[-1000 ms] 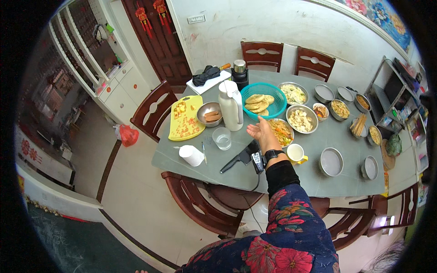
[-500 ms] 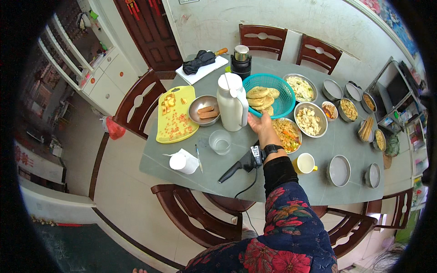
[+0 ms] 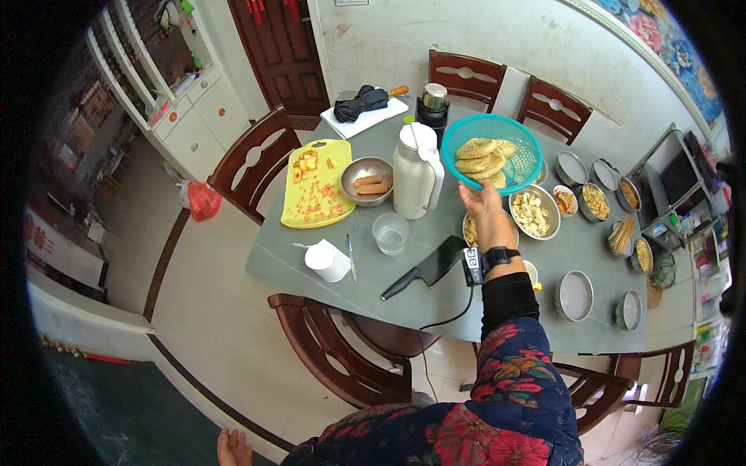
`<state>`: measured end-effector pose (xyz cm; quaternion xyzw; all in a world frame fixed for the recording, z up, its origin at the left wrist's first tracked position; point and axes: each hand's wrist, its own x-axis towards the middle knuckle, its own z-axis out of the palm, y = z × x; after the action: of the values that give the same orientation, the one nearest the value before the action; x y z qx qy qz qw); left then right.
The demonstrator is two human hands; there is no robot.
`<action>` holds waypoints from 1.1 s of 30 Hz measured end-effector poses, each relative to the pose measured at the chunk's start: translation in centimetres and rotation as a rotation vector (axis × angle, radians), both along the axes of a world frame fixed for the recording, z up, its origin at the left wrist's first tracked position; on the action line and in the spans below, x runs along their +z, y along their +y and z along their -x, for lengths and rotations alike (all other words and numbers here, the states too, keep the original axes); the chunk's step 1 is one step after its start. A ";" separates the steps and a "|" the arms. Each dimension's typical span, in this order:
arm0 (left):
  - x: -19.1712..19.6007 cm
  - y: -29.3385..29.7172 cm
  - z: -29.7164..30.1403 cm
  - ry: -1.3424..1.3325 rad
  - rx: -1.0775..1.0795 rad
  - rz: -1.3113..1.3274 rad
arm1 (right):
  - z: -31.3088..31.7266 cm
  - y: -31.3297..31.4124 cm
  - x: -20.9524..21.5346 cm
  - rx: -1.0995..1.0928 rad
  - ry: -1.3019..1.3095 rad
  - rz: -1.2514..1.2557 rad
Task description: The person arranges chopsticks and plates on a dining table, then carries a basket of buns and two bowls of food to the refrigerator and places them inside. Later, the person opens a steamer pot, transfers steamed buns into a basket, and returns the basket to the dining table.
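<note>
My right hand [image 3: 485,215] grips the near rim of a turquoise plastic basket [image 3: 530,151] and holds it up over the table's dishes. Several round flatbreads [image 3: 483,159] lie stacked in the basket. It covers most of a metal bowl of sliced cabbage behind it. Just below the basket are a metal bowl of pale chunks [image 3: 532,213] and a noodle dish, mostly hidden by my right hand and wrist. At the lower left edge shows my left hand [image 3: 234,448], fingers extended and apart, with nothing visible in it.
Left of the basket stand a white jug [image 3: 416,175], a bowl with sausages [image 3: 371,186] and a yellow cutting board [image 3: 317,198]. A black cleaver [image 3: 435,264] lies near my right wrist, by a glass [image 3: 390,233]. Several metal bowls [image 3: 574,296] stand to the right.
My right hand has raised the basket off the table and shifted it right, over the cabbage bowl. More of my left hand shows at the lower edge.
</note>
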<state>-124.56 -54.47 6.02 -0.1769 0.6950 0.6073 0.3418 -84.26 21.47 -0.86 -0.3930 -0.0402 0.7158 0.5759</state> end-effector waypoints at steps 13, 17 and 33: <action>-6.0 0.1 13.0 0.016 -0.111 -0.315 | -12.1 -25.4 18.8 -0.068 -0.380 -0.241; -8.1 0.0 20.0 -0.085 -0.152 -0.382 | -10.0 -38.8 25.0 -0.089 -0.530 -0.272; 5.1 -7.6 42.2 0.302 -0.221 -0.433 | 23.0 -56.3 16.4 0.594 -0.307 0.089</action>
<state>-166.73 -62.10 11.07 0.0695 0.6074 0.7201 0.3282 -107.24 -34.79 15.50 -0.4923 -0.2078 0.7857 0.3118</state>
